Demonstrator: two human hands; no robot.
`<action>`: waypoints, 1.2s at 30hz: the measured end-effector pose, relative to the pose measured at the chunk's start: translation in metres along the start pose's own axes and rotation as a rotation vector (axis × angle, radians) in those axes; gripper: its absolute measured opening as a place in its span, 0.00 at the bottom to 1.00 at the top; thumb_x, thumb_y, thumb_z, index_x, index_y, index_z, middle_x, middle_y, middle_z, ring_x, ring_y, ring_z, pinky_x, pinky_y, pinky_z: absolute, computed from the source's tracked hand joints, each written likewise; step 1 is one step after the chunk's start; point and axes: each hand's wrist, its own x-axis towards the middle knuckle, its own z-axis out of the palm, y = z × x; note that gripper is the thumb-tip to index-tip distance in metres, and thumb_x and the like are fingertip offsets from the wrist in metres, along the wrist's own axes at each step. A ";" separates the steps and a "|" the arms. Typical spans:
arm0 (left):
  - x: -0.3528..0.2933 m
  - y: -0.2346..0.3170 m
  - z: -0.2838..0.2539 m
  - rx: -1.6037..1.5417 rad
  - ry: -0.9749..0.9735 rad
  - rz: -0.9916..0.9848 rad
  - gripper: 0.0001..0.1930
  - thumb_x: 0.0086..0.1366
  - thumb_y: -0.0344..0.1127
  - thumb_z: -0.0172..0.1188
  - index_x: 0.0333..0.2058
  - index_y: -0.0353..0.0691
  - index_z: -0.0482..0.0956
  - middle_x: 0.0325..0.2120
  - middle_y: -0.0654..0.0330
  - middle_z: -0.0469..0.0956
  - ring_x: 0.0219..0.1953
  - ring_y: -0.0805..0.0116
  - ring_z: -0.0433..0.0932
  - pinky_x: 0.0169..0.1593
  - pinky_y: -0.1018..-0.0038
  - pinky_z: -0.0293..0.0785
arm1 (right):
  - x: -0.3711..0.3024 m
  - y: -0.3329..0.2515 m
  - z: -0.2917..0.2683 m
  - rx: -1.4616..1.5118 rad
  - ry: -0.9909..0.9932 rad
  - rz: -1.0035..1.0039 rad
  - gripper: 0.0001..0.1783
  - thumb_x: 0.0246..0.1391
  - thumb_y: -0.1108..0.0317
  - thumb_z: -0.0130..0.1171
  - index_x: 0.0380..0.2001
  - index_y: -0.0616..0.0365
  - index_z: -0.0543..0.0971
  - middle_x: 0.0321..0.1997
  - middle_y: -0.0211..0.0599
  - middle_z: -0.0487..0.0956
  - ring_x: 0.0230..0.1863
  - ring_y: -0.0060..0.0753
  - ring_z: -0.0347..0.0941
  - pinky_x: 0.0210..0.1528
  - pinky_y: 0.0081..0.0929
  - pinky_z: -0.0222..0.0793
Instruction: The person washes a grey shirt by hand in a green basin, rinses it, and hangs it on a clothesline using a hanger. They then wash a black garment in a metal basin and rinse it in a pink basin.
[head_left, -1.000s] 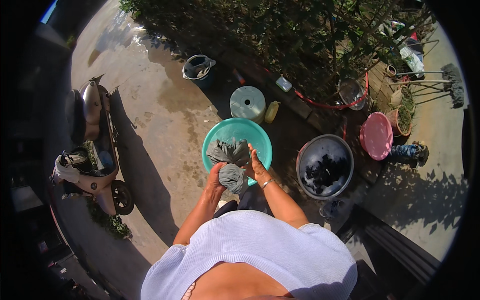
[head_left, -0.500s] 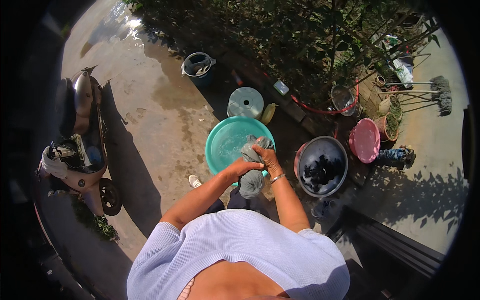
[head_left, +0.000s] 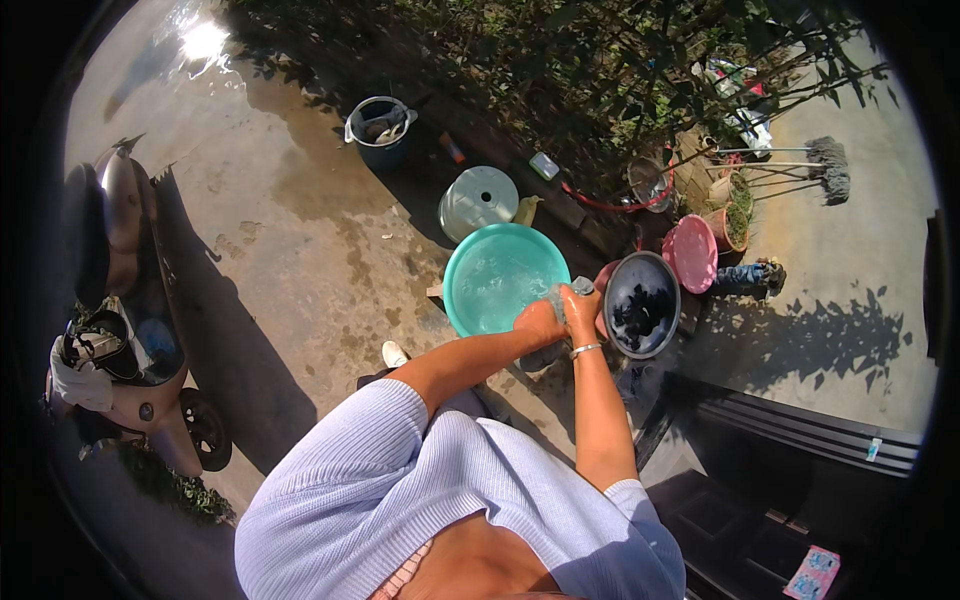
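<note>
My left hand (head_left: 541,321) and my right hand (head_left: 583,302) both grip a wet grey cloth (head_left: 565,299), twisted between them at the right rim of a teal basin (head_left: 497,276) of soapy water. Part of the cloth hangs down below my hands. A dark basin (head_left: 641,305) with dark laundry inside stands just right of my right hand. I wear a thin bracelet on the right wrist.
A white lidded bucket (head_left: 478,200) and a blue bucket (head_left: 381,130) stand beyond the teal basin. A pink basin (head_left: 690,253), potted plants and a mop (head_left: 825,167) are at the right. A scooter (head_left: 125,300) is parked at the left. Dark steps lie at lower right.
My hands have carried the grey cloth from over the middle of the teal basin to its right rim, toward the dark basin. My view has shifted left.
</note>
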 end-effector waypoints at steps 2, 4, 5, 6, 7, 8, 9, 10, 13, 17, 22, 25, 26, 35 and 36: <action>-0.004 -0.014 -0.001 0.000 0.070 0.061 0.38 0.39 0.55 0.71 0.46 0.34 0.73 0.39 0.45 0.77 0.42 0.49 0.77 0.46 0.58 0.73 | -0.007 -0.026 0.010 -0.271 0.109 -0.046 0.14 0.34 0.65 0.65 0.26 0.62 0.79 0.24 0.40 0.80 0.28 0.38 0.78 0.33 0.35 0.70; 0.005 -0.020 -0.024 0.092 0.129 0.235 0.40 0.40 0.54 0.72 0.49 0.35 0.70 0.41 0.45 0.75 0.43 0.48 0.76 0.47 0.59 0.72 | -0.004 -0.023 0.016 -0.049 0.135 -0.081 0.14 0.36 0.65 0.66 0.27 0.62 0.78 0.26 0.40 0.80 0.30 0.37 0.76 0.36 0.34 0.70; 0.004 -0.024 -0.047 0.179 0.153 0.351 0.40 0.41 0.52 0.72 0.49 0.36 0.69 0.42 0.45 0.74 0.43 0.47 0.75 0.48 0.59 0.72 | -0.011 -0.038 0.022 0.102 0.192 -0.091 0.13 0.38 0.66 0.66 0.28 0.62 0.77 0.27 0.39 0.79 0.30 0.35 0.75 0.37 0.34 0.70; 0.007 -0.028 -0.071 0.267 0.179 0.462 0.39 0.41 0.51 0.73 0.50 0.37 0.67 0.43 0.44 0.72 0.44 0.46 0.74 0.48 0.60 0.72 | -0.017 -0.054 0.027 0.253 0.241 -0.099 0.13 0.40 0.68 0.67 0.29 0.63 0.77 0.29 0.37 0.79 0.30 0.32 0.74 0.38 0.33 0.70; 0.009 -0.035 -0.093 0.167 0.168 0.577 0.35 0.43 0.50 0.72 0.47 0.37 0.70 0.44 0.46 0.70 0.45 0.46 0.72 0.49 0.60 0.70 | -0.020 -0.047 0.023 0.290 0.307 -0.094 0.13 0.41 0.70 0.67 0.30 0.64 0.76 0.30 0.36 0.79 0.30 0.30 0.73 0.38 0.32 0.70; 0.007 -0.041 -0.118 0.107 0.173 0.638 0.33 0.44 0.49 0.72 0.46 0.37 0.71 0.44 0.46 0.70 0.45 0.46 0.72 0.48 0.59 0.71 | -0.019 -0.035 0.021 0.336 0.356 -0.088 0.13 0.43 0.72 0.67 0.32 0.65 0.76 0.32 0.35 0.79 0.31 0.28 0.72 0.38 0.31 0.70; 0.007 -0.048 -0.151 0.064 0.200 0.685 0.31 0.44 0.48 0.71 0.45 0.38 0.71 0.43 0.46 0.70 0.44 0.46 0.72 0.48 0.59 0.71 | -0.026 -0.046 0.020 0.425 0.391 -0.076 0.19 0.42 0.70 0.69 0.36 0.67 0.74 0.34 0.37 0.78 0.32 0.29 0.73 0.38 0.29 0.71; 0.005 -0.060 -0.187 0.024 0.231 0.731 0.29 0.45 0.47 0.71 0.43 0.39 0.72 0.43 0.47 0.70 0.44 0.46 0.73 0.47 0.58 0.71 | -0.032 -0.064 0.018 0.403 0.397 -0.051 0.19 0.43 0.70 0.69 0.37 0.68 0.74 0.35 0.39 0.78 0.33 0.27 0.74 0.36 0.28 0.72; 0.005 -0.105 -0.294 0.056 0.417 0.641 0.22 0.49 0.44 0.69 0.39 0.40 0.75 0.39 0.49 0.72 0.43 0.47 0.73 0.46 0.58 0.71 | -0.032 -0.101 0.025 0.095 0.440 -0.059 0.21 0.40 0.68 0.70 0.38 0.67 0.76 0.36 0.43 0.80 0.35 0.33 0.76 0.40 0.33 0.73; -0.012 -0.204 -0.458 -0.099 0.723 0.453 0.17 0.50 0.38 0.69 0.37 0.38 0.76 0.34 0.52 0.77 0.32 0.57 0.80 0.36 0.68 0.76 | -0.003 -0.188 0.105 -0.406 0.334 -0.764 0.36 0.40 0.71 0.63 0.57 0.60 0.65 0.48 0.53 0.75 0.41 0.55 0.74 0.44 0.42 0.70; -0.103 -0.320 -0.621 -0.647 1.133 -0.086 0.12 0.57 0.36 0.65 0.38 0.36 0.78 0.29 0.59 0.81 0.30 0.72 0.80 0.33 0.76 0.76 | 0.052 -0.267 0.254 -0.270 0.049 -0.698 0.34 0.39 0.68 0.64 0.54 0.57 0.67 0.44 0.55 0.76 0.43 0.59 0.73 0.44 0.43 0.69; -0.166 -0.351 -0.682 -0.767 1.436 -0.091 0.09 0.59 0.35 0.62 0.35 0.37 0.78 0.26 0.64 0.78 0.25 0.78 0.76 0.26 0.83 0.70 | 0.067 -0.361 0.355 -0.124 -0.083 -0.760 0.23 0.38 0.69 0.65 0.40 0.61 0.72 0.38 0.49 0.76 0.40 0.54 0.73 0.43 0.40 0.69; -0.180 -0.369 -0.698 -0.759 1.518 -0.139 0.08 0.59 0.35 0.62 0.35 0.38 0.78 0.26 0.65 0.78 0.25 0.79 0.76 0.25 0.84 0.68 | 0.070 -0.398 0.390 -0.049 -0.133 -0.800 0.21 0.37 0.70 0.66 0.37 0.62 0.72 0.38 0.48 0.76 0.40 0.53 0.73 0.44 0.40 0.69; -0.181 -0.511 -0.868 -0.845 1.749 -0.243 0.05 0.58 0.33 0.63 0.31 0.39 0.78 0.21 0.66 0.77 0.21 0.80 0.75 0.23 0.84 0.68 | 0.088 -0.666 0.690 -0.006 -0.066 -1.196 0.16 0.39 0.69 0.64 0.30 0.61 0.70 0.35 0.45 0.72 0.37 0.50 0.71 0.41 0.40 0.69; -0.178 -0.541 -0.898 -0.818 1.774 -0.221 0.05 0.57 0.32 0.63 0.30 0.38 0.78 0.21 0.66 0.77 0.20 0.80 0.75 0.22 0.83 0.68 | 0.087 -0.699 0.718 -0.036 0.030 -1.293 0.15 0.39 0.69 0.64 0.29 0.61 0.70 0.36 0.45 0.73 0.38 0.49 0.71 0.42 0.39 0.69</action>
